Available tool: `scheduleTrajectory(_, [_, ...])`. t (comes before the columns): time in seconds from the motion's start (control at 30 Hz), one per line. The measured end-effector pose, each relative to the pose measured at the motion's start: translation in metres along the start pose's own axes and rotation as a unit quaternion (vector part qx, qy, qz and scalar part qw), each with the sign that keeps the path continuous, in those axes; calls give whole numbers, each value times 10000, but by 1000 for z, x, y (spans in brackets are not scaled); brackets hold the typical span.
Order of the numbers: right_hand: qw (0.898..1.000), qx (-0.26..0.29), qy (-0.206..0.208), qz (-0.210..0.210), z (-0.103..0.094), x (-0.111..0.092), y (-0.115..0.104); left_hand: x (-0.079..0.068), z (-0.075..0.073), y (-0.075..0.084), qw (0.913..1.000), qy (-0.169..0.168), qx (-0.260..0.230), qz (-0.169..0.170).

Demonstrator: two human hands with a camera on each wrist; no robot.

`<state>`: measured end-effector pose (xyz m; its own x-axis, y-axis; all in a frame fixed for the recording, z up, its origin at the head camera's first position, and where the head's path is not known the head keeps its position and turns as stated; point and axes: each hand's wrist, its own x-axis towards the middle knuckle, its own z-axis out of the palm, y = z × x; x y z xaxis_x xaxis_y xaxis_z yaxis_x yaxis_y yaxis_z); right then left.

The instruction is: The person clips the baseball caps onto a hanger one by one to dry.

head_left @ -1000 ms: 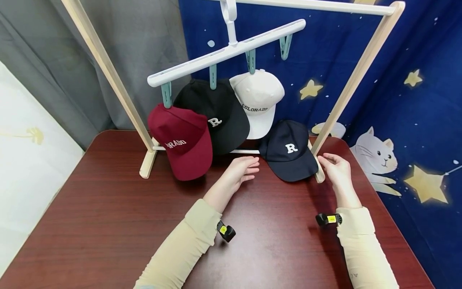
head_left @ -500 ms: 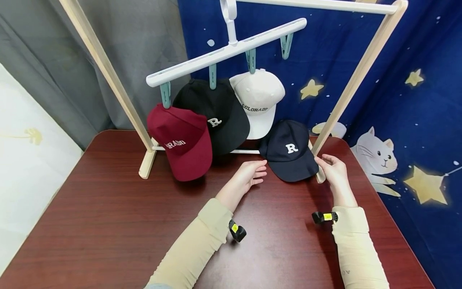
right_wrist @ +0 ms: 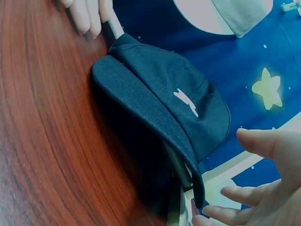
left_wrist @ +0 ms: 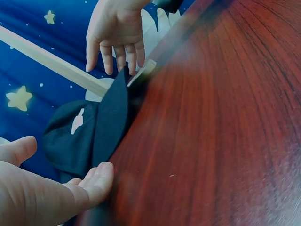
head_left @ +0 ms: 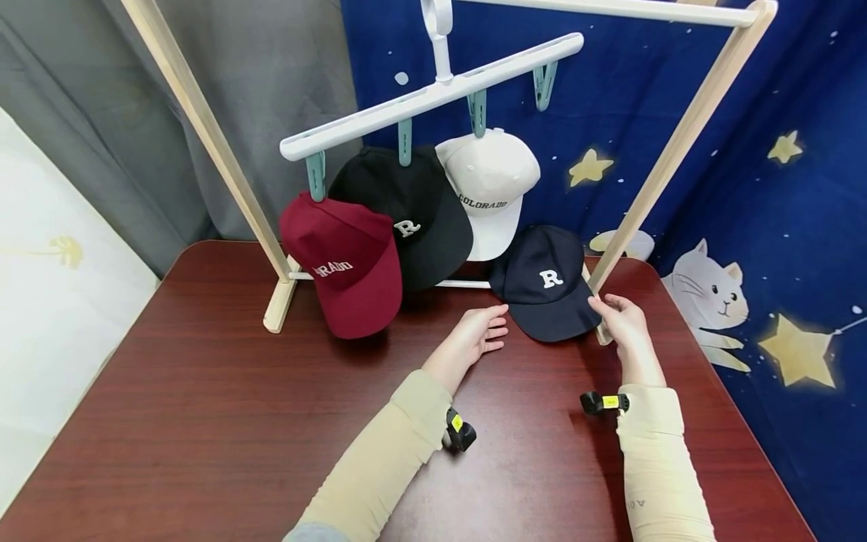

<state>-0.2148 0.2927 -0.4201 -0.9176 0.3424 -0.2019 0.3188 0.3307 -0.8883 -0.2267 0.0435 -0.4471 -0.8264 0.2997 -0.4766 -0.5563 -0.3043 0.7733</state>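
A navy cap (head_left: 547, 280) with a white R rests on the table at the right foot of the rack, its brim facing the person. My left hand (head_left: 477, 331) is at the left edge of its brim, fingers extended; whether they touch cannot be told. At the brim's other end is my right hand (head_left: 625, 324), thumb and fingers spread apart in the right wrist view, where the fingers (right_wrist: 230, 214) are close to the brim tip. Three more caps hang from clips: a maroon cap (head_left: 345, 263), a black cap (head_left: 427, 226) and a white cap (head_left: 491, 188).
A white clip hanger (head_left: 433, 94) hangs tilted from the wooden rack (head_left: 684, 143). One teal clip (head_left: 544, 84) at its right end holds nothing. The brown table (head_left: 203, 421) extends toward the person; a starry blue curtain (head_left: 799, 248) is behind.
My left hand has moved right to the navy cap's brim. My right hand has moved slightly left, closer to the brim's right end. The caps have stayed in place.
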Motion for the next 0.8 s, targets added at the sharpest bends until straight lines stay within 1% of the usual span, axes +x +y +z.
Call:
scheduleTrajectory(0.2, [9996,255,-8,74,1,3,4,8,2,-5,9996,-46,-263,-5])
scheduleTrajectory(0.4, [9994,320,92,85,4,5,8,14,5,-6,9990,-232,-376,-44])
scheduleTrajectory(0.6, [9992,359,138,74,7,7,11,13,8,-4,9986,-289,-430,-53])
scheduleTrajectory(0.8, [9995,256,160,27,10,7,12,13,10,-4,9978,-323,-579,-46])
